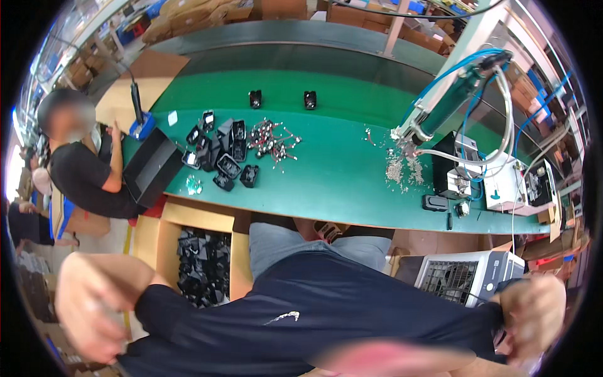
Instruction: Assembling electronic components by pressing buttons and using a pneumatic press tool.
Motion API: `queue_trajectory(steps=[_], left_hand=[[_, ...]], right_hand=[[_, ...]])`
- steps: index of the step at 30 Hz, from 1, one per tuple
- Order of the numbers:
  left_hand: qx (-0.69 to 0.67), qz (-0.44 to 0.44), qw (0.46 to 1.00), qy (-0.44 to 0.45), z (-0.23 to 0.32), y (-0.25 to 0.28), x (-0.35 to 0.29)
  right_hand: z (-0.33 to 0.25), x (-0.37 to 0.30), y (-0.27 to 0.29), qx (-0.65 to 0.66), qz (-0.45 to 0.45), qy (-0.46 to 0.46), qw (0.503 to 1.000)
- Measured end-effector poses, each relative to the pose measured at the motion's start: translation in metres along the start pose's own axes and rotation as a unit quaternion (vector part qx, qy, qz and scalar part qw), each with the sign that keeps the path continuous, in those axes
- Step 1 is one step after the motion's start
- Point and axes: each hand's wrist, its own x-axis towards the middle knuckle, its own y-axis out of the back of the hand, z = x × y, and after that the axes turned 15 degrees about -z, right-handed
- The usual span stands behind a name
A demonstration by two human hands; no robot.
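My left hand (94, 311) is raised beside my body at the lower left, its fingers curled downward and smeared by blur. At the lower right, my right hand (535, 311) is raised close to my sleeve, also blurred. Both are well away from the bench; whether either holds anything cannot be made out. The closest thing to my left hand is a cardboard box (239, 267) of black plastic parts (204, 264). A grey-white machine with a grille (447, 279) stands inward of my right hand. Several open black housings (229, 166) lie piled on the green bench (333, 182).
Wired small parts (271, 139) lie beside the housings. Two black housings (255, 99) stand on the far green strip. At right are a hand-sized pneumatic tool (449, 103) with blue hoses, scattered small pale pieces (402, 171) and a black device (449, 166). A co-worker (88, 163) sits at left by a black tray (152, 167).
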Motion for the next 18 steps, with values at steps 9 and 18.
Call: queue_trajectory(steps=[9,18], left_hand=[[-0.342,0.188,0.908,0.151,-0.286,-0.106,0.010],[-0.463,0.318,0.826,0.047,-0.296,-0.185,0.009]], right_hand=[[0.166,0.018,-0.065,-0.309,0.504,-0.519,0.617],[0.279,0.032,-0.046,-0.182,0.682,-0.373,0.602]])
